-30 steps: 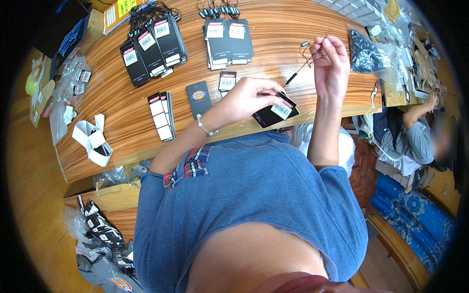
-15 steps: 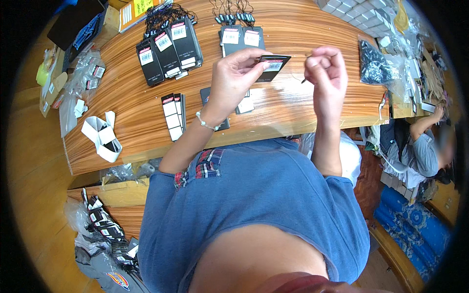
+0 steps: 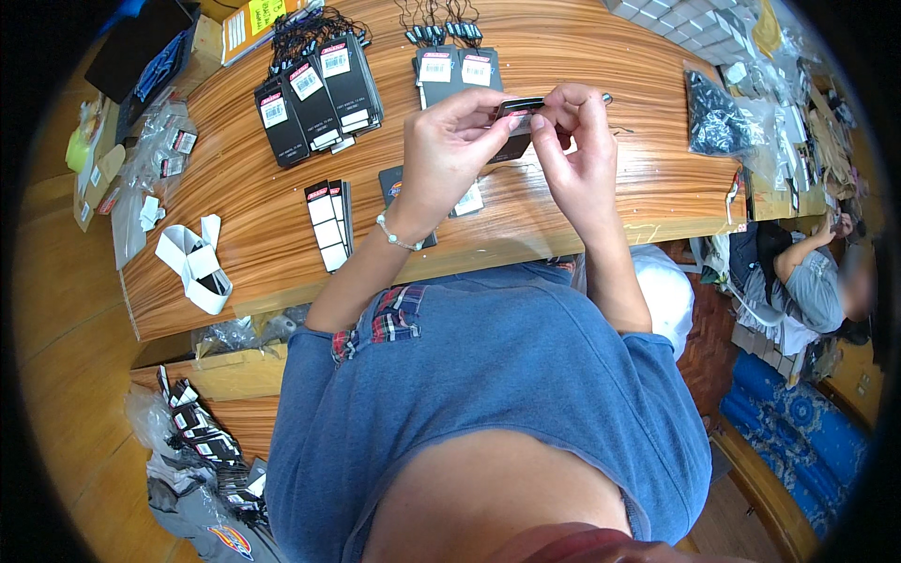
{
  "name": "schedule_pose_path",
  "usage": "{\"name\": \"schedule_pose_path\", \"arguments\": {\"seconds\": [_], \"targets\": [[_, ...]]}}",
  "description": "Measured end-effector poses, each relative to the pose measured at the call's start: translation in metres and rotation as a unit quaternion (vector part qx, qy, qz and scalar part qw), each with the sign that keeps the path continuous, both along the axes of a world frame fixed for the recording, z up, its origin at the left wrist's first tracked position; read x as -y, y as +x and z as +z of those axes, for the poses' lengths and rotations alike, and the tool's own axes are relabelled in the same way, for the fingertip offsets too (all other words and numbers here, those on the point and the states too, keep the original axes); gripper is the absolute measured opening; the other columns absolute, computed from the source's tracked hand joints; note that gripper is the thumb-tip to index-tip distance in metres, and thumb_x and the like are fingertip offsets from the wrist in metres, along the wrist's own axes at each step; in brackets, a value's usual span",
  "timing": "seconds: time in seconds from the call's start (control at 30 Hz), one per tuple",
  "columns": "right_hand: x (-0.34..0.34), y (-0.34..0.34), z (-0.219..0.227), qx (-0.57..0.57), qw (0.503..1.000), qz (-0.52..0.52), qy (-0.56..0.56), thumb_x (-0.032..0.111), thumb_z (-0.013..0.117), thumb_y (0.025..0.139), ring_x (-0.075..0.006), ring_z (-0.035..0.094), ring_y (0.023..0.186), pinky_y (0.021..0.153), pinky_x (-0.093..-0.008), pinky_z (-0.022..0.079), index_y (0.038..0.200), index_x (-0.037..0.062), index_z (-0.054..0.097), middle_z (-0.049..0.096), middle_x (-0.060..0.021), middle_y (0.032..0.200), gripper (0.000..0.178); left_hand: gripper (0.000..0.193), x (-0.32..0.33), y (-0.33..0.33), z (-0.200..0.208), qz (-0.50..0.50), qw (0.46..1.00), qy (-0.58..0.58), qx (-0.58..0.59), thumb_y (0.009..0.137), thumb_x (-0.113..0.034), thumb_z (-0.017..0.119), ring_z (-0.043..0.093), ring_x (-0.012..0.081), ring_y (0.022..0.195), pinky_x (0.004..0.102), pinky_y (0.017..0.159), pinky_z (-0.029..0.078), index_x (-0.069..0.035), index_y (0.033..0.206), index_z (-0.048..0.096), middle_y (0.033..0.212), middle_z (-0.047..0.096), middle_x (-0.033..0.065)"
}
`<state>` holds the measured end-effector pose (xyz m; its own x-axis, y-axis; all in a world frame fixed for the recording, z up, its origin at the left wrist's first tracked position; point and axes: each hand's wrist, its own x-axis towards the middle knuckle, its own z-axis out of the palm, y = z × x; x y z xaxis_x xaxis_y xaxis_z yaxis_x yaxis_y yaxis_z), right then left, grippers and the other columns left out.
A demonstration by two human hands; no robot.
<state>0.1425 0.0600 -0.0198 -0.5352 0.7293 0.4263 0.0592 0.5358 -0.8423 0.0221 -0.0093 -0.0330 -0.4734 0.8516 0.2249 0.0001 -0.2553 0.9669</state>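
My left hand (image 3: 450,145) and my right hand (image 3: 572,141) meet above the wooden table (image 3: 648,188), both pinching a small stack of black hang tags (image 3: 518,120) held edge-on. My right fingertips press on the tag's near end; a thin dark pin or loop end sticks out to the right of them. A bracelet sits on my left wrist. Under my hands a few more black tags (image 3: 394,183) lie flat on the table.
Fanned piles of black tags with white labels (image 3: 314,98) and two stacks with cords (image 3: 455,66) lie further back. A strip of tags (image 3: 328,225), white paper bands (image 3: 192,263), plastic bags (image 3: 718,122) and a seated person (image 3: 807,281) at right.
My left hand lifted the black tags off the table and brought them up to my right hand. Both hands now close together on the tags, nearer the middle of the view.
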Motion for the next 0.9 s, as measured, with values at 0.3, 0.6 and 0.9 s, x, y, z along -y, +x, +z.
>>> {"name": "schedule_pose_path", "arguments": {"seconds": [0.3, 0.6, 0.9], "targets": [[-0.001, -0.001, -0.002, 0.011, 1.000, -0.003, 0.023, -0.002, 0.054, 0.079, -0.0102, 0.057, 0.058, 0.051, -0.0224, 0.045, 0.097, 0.0011, 0.046, 0.060, -0.0091, 0.072, 0.020, 0.015, 0.001, -0.004, 0.002, -0.024, 0.998, -0.023, -0.048, 0.078, 0.003, 0.063, 0.062, 0.0095, 0.078, 0.0209, 0.069, 0.052, 0.001, 0.092, 0.064, 0.085, 0.065, 0.0065], [-0.006, 0.001, -0.004, -0.136, 0.938, 0.114, -0.298, 0.000, 0.049, 0.086, -0.0114, 0.058, 0.077, 0.067, -0.0215, 0.045, 0.100, 0.0010, 0.049, 0.061, -0.0075, 0.083, 0.014, 0.014, 0.003, -0.006, 0.008, 0.035, 0.957, 0.021, -0.288, 0.072, -0.005, 0.065, 0.062, 0.0184, 0.069, 0.0265, 0.059, 0.050, -0.005, 0.086, 0.067, 0.079, 0.064, 0.0049], [-0.018, 0.008, -0.012, -0.143, 0.874, 0.165, -0.433, 0.014, 0.051, 0.088, -0.0120, 0.058, 0.074, 0.067, -0.0226, 0.044, 0.095, 0.0028, 0.054, 0.060, -0.0049, 0.085, 0.014, 0.016, -0.002, -0.016, 0.007, 0.102, 0.804, 0.173, -0.559, 0.063, -0.012, 0.063, 0.057, 0.0152, 0.079, 0.0337, 0.074, 0.044, -0.014, 0.078, 0.067, 0.076, 0.060, -0.0036]]}}
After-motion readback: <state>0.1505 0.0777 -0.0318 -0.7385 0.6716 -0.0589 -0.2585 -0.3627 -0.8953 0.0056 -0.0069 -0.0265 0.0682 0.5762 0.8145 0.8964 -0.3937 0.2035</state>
